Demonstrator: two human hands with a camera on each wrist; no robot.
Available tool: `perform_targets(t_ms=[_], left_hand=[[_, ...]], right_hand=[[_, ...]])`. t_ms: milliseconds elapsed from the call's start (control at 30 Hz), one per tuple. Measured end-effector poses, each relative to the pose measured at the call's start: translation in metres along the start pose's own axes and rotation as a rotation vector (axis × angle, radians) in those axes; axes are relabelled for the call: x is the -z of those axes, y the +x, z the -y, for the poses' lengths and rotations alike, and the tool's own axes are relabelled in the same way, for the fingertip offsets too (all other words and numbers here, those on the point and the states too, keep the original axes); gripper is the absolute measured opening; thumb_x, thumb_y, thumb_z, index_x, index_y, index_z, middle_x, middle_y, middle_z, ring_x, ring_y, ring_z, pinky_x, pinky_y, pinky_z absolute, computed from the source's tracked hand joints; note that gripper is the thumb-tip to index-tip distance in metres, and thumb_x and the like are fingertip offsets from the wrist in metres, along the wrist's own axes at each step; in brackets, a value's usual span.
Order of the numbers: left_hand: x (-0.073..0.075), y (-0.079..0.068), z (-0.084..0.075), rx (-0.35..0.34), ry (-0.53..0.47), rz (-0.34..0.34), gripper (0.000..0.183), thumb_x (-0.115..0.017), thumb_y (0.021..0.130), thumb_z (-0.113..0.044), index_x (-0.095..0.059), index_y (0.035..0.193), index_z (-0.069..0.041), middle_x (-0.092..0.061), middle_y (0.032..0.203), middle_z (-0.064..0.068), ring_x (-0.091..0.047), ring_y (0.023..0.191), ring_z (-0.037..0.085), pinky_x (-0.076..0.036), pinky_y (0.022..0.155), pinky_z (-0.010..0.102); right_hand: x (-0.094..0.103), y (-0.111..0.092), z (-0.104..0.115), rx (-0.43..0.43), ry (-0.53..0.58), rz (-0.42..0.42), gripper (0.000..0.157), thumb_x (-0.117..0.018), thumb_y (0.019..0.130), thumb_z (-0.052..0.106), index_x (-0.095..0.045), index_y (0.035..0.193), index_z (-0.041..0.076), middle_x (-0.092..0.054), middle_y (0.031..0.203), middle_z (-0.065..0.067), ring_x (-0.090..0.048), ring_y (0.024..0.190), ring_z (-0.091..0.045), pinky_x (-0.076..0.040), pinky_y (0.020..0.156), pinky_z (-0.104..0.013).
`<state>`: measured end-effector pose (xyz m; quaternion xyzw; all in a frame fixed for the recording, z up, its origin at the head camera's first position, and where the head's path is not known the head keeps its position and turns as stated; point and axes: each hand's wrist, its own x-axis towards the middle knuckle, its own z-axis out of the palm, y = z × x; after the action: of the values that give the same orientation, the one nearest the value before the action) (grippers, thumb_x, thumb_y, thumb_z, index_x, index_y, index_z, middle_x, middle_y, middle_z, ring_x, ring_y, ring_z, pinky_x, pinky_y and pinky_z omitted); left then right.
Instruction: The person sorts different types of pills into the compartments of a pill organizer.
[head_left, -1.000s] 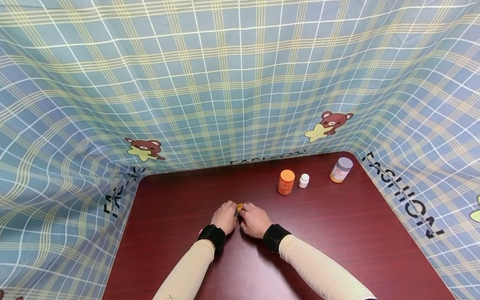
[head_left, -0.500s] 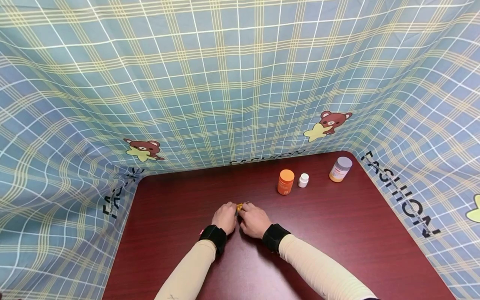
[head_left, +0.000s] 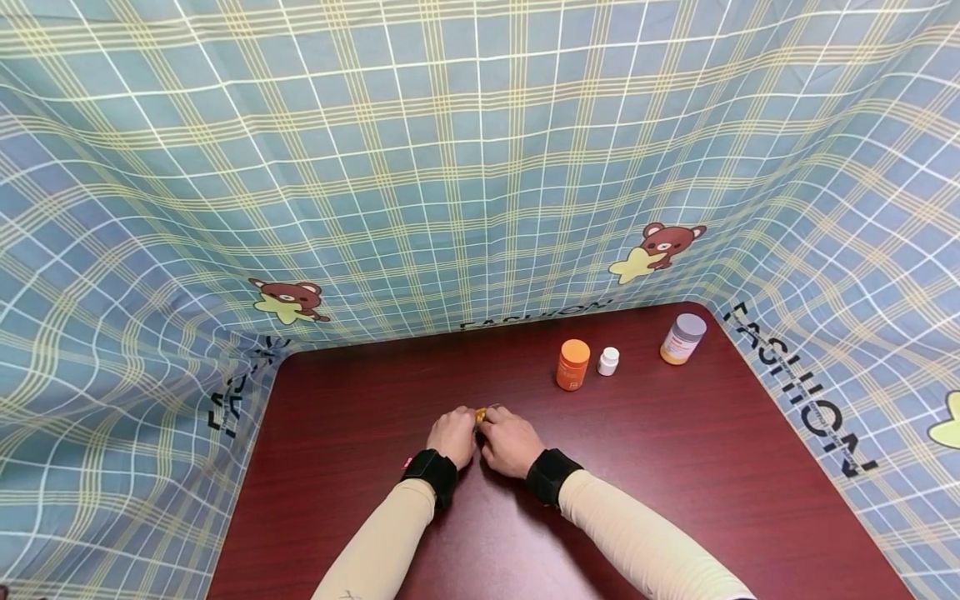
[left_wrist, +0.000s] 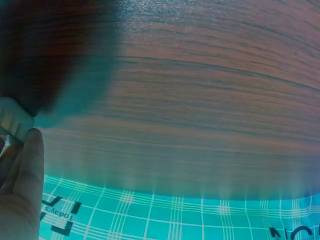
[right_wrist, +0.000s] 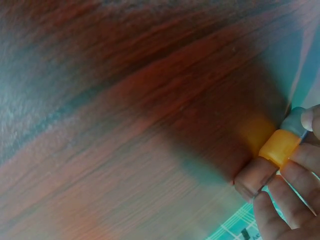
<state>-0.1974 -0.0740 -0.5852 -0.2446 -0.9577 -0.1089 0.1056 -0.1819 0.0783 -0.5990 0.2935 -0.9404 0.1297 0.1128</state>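
Near the middle of the table, my left hand (head_left: 453, 437) and right hand (head_left: 513, 442) meet over a small object with an orange-yellow part (head_left: 481, 414). In the right wrist view, my right hand (right_wrist: 292, 195) pinches this orange-yellow part (right_wrist: 280, 147). A grey end (right_wrist: 294, 120) of it lies at a fingertip of the other hand. In the left wrist view, a pale ribbed piece (left_wrist: 14, 120) sits at the fingertips of my left hand (left_wrist: 25, 190). Hands cover most of the object, so its exact kind cannot be told.
An orange jar (head_left: 573, 365) stands beyond the right hand. Beside it is a small white bottle (head_left: 608, 362). A grey-lidded jar (head_left: 682, 339) stands near the far right corner of the dark red table (head_left: 360, 392). Plaid cloth (head_left: 480, 167) hangs around the table.
My left hand has shifted very slightly to the right, toward the right hand. Both hands stay at the small object, and the jars and bottle have not moved.
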Motion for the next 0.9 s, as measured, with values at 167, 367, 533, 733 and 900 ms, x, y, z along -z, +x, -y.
perform_targets(t_ms=[167, 367, 533, 733, 900], left_hand=[[0.004, 0.001, 0.0, 0.016, 0.001, 0.041, 0.014, -0.071, 0.071, -0.005, -0.067, 0.084, -0.006, -0.063, 0.079, 0.008, -0.064, 0.067, 0.031, -0.052, 0.057, 0.042], [0.015, 0.005, 0.003, 0.083, -0.127, 0.151, 0.012, -0.073, 0.074, -0.006, -0.066, 0.084, -0.006, -0.064, 0.08, 0.011, -0.064, 0.072, 0.033, -0.052, 0.062, 0.043], [0.02, 0.009, 0.01, 0.164, -0.322, 0.168, 0.012, -0.07, 0.079, -0.006, -0.07, 0.091, -0.007, -0.068, 0.086, 0.008, -0.065, 0.078, 0.027, -0.051, 0.068, 0.04], [0.021, 0.009, 0.013, 0.336, -0.438, 0.049, 0.016, -0.066, 0.086, -0.008, -0.071, 0.101, -0.005, -0.069, 0.091, 0.008, -0.064, 0.084, 0.027, -0.051, 0.074, 0.043], [0.019, 0.01, 0.013, 0.472, -0.424, -0.063, 0.015, -0.069, 0.084, -0.013, -0.069, 0.098, -0.007, -0.068, 0.085, 0.005, -0.065, 0.08, 0.025, -0.051, 0.072, 0.042]], right_hand=[[0.0, -0.001, 0.001, 0.003, -0.002, -0.018, 0.019, -0.067, 0.073, 0.02, -0.069, 0.091, 0.014, -0.058, 0.097, -0.001, -0.055, 0.098, -0.02, -0.051, 0.079, -0.035], [0.002, 0.0, 0.002, -0.014, 0.007, 0.018, 0.019, -0.068, 0.075, 0.021, -0.069, 0.093, 0.014, -0.057, 0.095, -0.001, -0.055, 0.095, -0.02, -0.052, 0.076, -0.036], [0.001, 0.0, 0.001, -0.01, 0.001, -0.001, 0.023, -0.069, 0.075, 0.021, -0.069, 0.096, 0.014, -0.056, 0.094, -0.001, -0.055, 0.094, -0.02, -0.052, 0.074, -0.036], [-0.002, -0.001, 0.0, -0.013, -0.024, 0.011, 0.03, -0.068, 0.073, 0.023, -0.069, 0.101, 0.014, -0.056, 0.097, -0.001, -0.054, 0.099, -0.019, -0.052, 0.077, -0.036], [-0.002, -0.002, 0.001, -0.025, -0.032, 0.029, 0.035, -0.068, 0.073, 0.023, -0.07, 0.107, 0.013, -0.057, 0.1, -0.001, -0.054, 0.102, -0.019, -0.051, 0.08, -0.035]])
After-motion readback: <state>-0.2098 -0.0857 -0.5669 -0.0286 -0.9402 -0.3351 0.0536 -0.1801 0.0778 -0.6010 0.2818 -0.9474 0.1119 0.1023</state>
